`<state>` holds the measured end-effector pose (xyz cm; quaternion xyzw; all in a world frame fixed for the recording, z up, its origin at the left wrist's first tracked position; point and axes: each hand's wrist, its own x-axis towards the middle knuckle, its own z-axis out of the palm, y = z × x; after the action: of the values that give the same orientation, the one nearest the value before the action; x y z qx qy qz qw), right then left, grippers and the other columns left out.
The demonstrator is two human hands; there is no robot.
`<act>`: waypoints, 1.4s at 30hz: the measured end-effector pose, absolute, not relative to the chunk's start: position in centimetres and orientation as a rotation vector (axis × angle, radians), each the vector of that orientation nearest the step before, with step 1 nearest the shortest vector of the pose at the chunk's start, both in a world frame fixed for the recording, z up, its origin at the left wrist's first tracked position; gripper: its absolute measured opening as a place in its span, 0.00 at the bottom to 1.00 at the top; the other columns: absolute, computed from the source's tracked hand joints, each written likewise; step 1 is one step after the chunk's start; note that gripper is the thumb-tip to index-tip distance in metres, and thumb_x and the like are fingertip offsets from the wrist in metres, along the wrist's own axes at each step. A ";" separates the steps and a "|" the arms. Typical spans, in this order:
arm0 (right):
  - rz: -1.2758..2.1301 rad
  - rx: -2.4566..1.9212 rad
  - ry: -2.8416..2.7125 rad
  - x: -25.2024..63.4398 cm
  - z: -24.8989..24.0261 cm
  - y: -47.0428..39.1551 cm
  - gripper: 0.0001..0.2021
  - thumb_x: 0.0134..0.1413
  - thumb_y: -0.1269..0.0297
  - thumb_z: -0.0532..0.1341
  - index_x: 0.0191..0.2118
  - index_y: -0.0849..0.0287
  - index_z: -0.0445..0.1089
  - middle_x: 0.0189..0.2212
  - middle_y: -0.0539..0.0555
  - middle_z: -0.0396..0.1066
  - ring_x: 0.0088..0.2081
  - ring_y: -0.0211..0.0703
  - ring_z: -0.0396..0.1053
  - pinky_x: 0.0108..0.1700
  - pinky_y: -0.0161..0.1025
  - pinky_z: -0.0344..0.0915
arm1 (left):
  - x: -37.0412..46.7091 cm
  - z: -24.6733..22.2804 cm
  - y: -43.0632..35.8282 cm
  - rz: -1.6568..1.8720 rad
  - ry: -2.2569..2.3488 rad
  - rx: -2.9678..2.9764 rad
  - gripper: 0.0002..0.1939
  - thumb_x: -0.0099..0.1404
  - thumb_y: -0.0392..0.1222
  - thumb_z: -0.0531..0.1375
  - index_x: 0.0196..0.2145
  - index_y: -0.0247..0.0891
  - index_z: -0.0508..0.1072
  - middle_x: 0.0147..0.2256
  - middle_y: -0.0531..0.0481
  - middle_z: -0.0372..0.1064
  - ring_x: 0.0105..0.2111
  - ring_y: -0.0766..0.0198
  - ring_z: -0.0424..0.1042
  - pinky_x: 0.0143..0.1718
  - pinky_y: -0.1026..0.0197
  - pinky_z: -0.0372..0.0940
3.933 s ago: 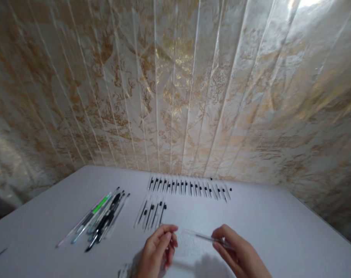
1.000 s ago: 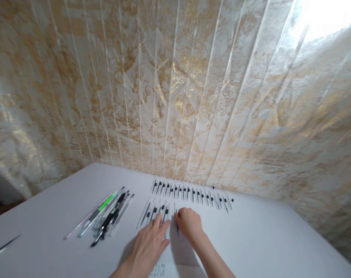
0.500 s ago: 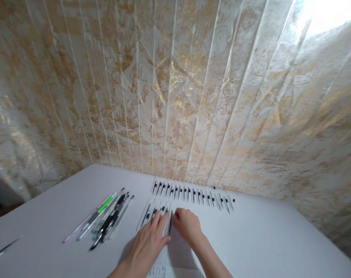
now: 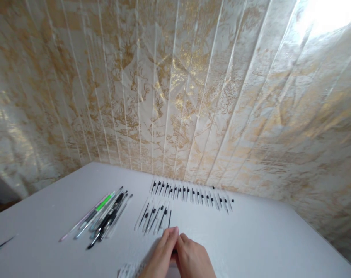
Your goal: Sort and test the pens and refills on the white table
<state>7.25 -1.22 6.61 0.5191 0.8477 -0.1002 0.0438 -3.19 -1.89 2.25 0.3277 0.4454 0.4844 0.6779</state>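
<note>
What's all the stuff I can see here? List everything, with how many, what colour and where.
Gold-and-silver patterned sheet: one, behind the table.
White table: one, below the sheet.
Slim clear-and-black pen parts: over ten, far row.
Similar clear-and-black parts: several, shorter nearer row.
Small black pieces: two, loose near the far row's right end.
Mixed slim pens: a pile, black, clear, pinkish, green-banded, left of the rows.
Thin dark stick-like item: one, left edge.
White dark-marked item: bottom, partly hidden.
Left hand, right hand: bare, touching, bottom centre; contents unclear.
</note>
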 end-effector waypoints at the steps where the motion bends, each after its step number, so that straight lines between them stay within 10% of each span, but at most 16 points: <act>1: -0.305 1.591 2.586 7.2 6.7 -1.2 0.20 0.48 0.83 0.54 0.47 0.64 0.69 0.38 0.61 0.76 0.37 0.52 0.76 0.30 0.35 0.64 | -3.2 2.3 -1.9 1.116 0.997 0.673 0.28 0.55 0.64 0.59 0.43 0.38 0.68 0.41 0.45 0.73 0.44 0.55 0.72 0.48 0.55 0.63; 17: -0.546 2.243 2.476 6.1 4.2 9.6 0.13 0.56 0.66 0.52 0.34 0.64 0.73 0.34 0.66 0.76 0.37 0.53 0.73 0.33 0.38 0.59 | -2.1 -1.8 -2.3 1.495 1.316 1.061 0.25 0.59 0.58 0.53 0.47 0.38 0.65 0.47 0.40 0.69 0.44 0.55 0.69 0.40 0.59 0.66; 25: -0.588 2.082 2.594 7.9 4.1 6.3 0.18 0.46 0.85 0.50 0.42 0.69 0.69 0.42 0.65 0.70 0.41 0.49 0.71 0.39 0.37 0.60 | -1.6 -2.4 -2.7 1.495 1.320 1.157 0.21 0.62 0.54 0.50 0.47 0.39 0.66 0.43 0.43 0.70 0.42 0.56 0.69 0.37 0.60 0.65; 42: -1.007 2.338 2.688 6.9 1.8 8.2 0.24 0.40 0.84 0.50 0.44 0.67 0.71 0.40 0.61 0.73 0.36 0.43 0.73 0.36 0.34 0.67 | -2.1 -1.4 -3.0 1.462 1.279 1.342 0.14 0.60 0.46 0.53 0.39 0.41 0.73 0.49 0.44 0.67 0.45 0.56 0.69 0.37 0.61 0.66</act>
<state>6.88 8.18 1.82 0.6069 0.6977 -0.2613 -0.2769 -2.07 -3.00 -1.42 0.5257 0.5009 0.5725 0.3807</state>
